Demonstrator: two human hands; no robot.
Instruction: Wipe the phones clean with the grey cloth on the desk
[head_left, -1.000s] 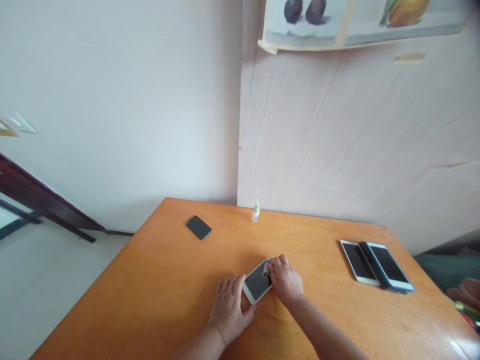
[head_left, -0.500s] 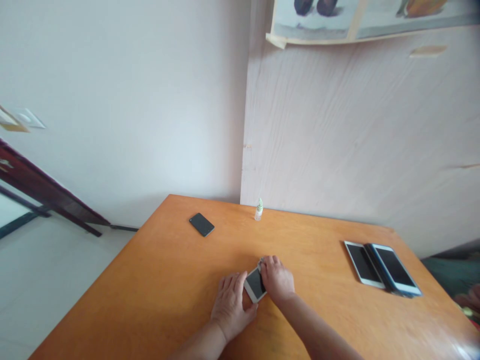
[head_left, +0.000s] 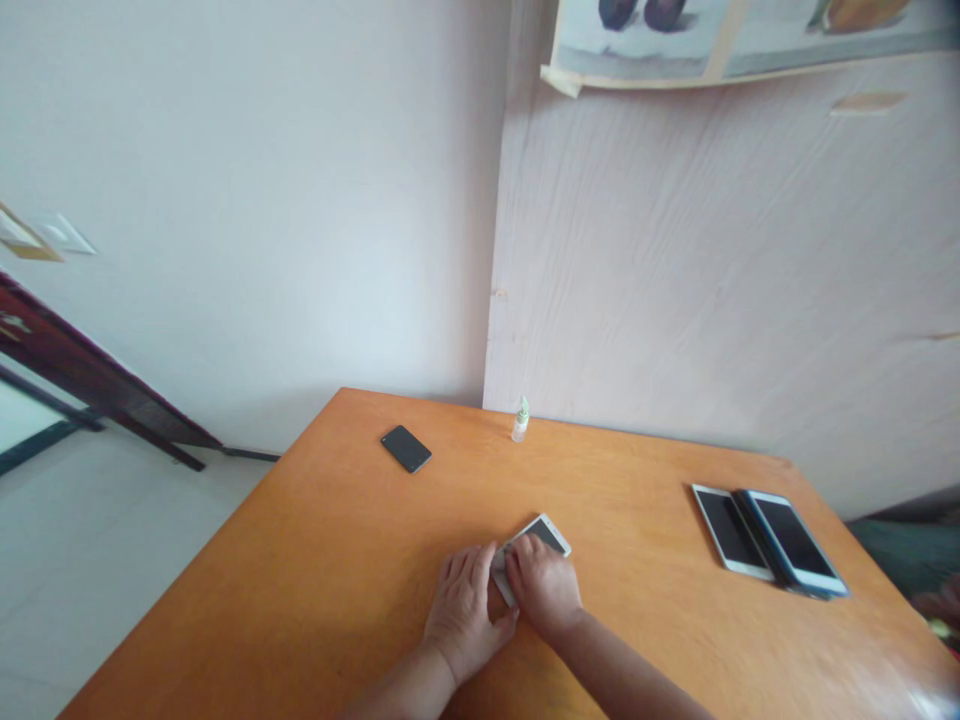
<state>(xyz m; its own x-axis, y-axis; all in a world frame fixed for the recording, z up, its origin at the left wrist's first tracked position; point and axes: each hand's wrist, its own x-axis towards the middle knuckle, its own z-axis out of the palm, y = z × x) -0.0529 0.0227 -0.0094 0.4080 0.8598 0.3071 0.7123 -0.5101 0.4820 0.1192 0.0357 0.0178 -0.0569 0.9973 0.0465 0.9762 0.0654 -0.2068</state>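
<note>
Since the earlier frame, my right hand [head_left: 546, 590] has slid from the far end of the white-rimmed smartphone [head_left: 545, 535] toward its near end, baring the glossy dark glass at the far end. That smartphone, a thin slab with rounded corners, lies screen up and slantwise on the table, between my hands. With my left hand [head_left: 461, 605] I span its near end, thumb and forefinger spread wide and clasping the corners. My right fingers are curled tight over the screen, holding a soft, pale cloth [head_left: 501, 562], most of it hidden beneath them. Beyond the white-rimmed smartphone stands a small clear bottle [head_left: 520, 422] with a pale green pump top; beyond it to the left lies a flat black smartphone [head_left: 406, 449]. Well to its right, a white-bordered device [head_left: 727, 530] lies against a blue-cased device [head_left: 795, 540], both with dark, smooth screens. Under it spreads the orange-brown table [head_left: 315, 560], sleek enough to catch a glare. Behind it rise a matt white wall [head_left: 262, 200] and, farther right, a pale panel [head_left: 675, 250] with streaky grain, where a taped sheet of painted fruit [head_left: 645, 60] hangs. Far to its left are a dark red door frame [head_left: 90, 350] and light floor [head_left: 127, 560]; far right, some dark green fabric [head_left: 892, 550], blurred.
</note>
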